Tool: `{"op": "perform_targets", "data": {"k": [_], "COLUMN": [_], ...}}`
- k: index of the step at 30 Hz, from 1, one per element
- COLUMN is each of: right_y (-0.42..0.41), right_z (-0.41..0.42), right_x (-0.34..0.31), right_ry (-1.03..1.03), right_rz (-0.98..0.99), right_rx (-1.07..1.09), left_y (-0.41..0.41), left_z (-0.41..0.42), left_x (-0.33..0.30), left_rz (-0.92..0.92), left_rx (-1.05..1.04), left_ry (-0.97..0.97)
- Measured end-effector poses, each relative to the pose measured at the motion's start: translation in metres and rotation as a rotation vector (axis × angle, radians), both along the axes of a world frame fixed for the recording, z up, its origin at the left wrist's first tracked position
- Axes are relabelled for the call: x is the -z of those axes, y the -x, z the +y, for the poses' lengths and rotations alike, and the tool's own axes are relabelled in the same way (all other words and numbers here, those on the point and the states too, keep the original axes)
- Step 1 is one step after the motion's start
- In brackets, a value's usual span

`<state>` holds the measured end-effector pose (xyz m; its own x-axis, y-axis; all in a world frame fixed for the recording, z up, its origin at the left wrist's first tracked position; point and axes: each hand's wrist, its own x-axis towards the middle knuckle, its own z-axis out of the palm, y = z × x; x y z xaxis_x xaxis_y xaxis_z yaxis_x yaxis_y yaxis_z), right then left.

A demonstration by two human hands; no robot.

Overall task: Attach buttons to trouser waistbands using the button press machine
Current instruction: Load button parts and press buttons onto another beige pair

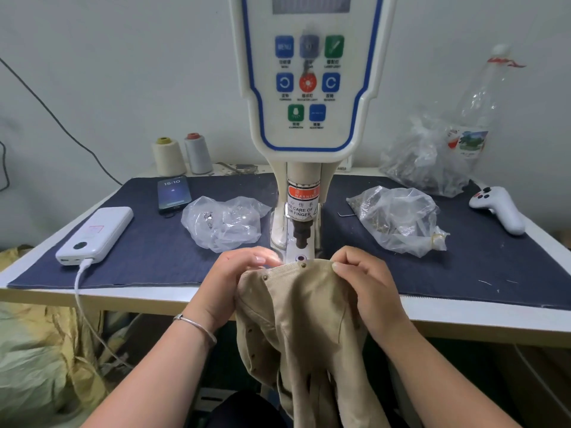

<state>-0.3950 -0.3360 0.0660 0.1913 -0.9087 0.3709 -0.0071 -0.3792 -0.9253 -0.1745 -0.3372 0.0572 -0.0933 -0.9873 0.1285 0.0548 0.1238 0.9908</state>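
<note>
Here, press machine [304,211] label reads "WARNING", "CARE OF FINGER".

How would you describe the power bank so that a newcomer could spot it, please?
Start at the press machine and look left across the blue mat to its near-left corner. The power bank lies there: a white slab with a cable plugged in, unlike the dark phone behind it.

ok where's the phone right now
In the head view the phone lies face up at the back left of the table, between the white power bank and the thread cones.
</note>
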Motion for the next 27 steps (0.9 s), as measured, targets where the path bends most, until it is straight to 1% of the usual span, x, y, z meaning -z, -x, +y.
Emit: {"op": "perform_targets", "data": {"k": [2,3,5,8,10,12,13,14,16,17,19,21,24,27], "right_y": [0.0,0.001,0.006,0.02,0.03,0.037,0.041,0.044,0.05,0.053,0.059,0.065,0.075,0.08], "right_z": [0.019,0.029,0.046,0.067,0.078,0.087,0.092,0.096,0.105,0.109,0.119,0.128,0.135,0.14], "right_x": [-0.007,-0.01,-0.018,-0.026,-0.028,-0.03,-0.032,-0.034,-0.038,-0.039,-0.041,-0.04,-0.044,-0.051], "right_ry": [0.239,0.326,0.419,0.472,0.464,0.421,0.404,0.393,0.382,0.38,0.395,0.401,0.321,0.252], "right_rz": [0.128,0.171,0.207,0.221,0.246,0.242,0.231,0.22,0.207,0.208,0.228,0.238,0.13,0.086], "right_rx": [0.034,0.043,0.041,-0.007,-0.059,-0.115,-0.139,-0.161,-0.206,-0.222,-0.238,-0.211,-0.187,-0.202], "left_y": [0.001,0.001,-0.001,-0.002,-0.001,0.001,0.002,0.003,0.006,0.009,0.015,0.022,0.032,0.043], "left_z": [0.011,0.018,0.036,0.062,0.074,0.084,0.089,0.092,0.099,0.102,0.105,0.107,0.111,0.116], "left_x": [-0.007,-0.012,-0.023,-0.044,-0.054,-0.066,-0.072,-0.078,-0.086,-0.088,-0.09,-0.093,-0.098,-0.098], "left_rz": [-0.026,-0.087,-0.262,-0.521,-0.671,-0.725,-0.693,-0.61,-0.327,-0.188,-0.021,0.03,0.004,-0.002], "left_rx": [-0.029,-0.053,-0.102,-0.093,-0.037,0.1,0.204,0.316,0.494,0.538,0.562,0.555,0.536,0.545], "left_ry": [-0.002,0.021,0.087,0.063,-0.036,-0.178,-0.235,-0.264,-0.261,-0.249,-0.217,-0.179,-0.151,-0.125]}}
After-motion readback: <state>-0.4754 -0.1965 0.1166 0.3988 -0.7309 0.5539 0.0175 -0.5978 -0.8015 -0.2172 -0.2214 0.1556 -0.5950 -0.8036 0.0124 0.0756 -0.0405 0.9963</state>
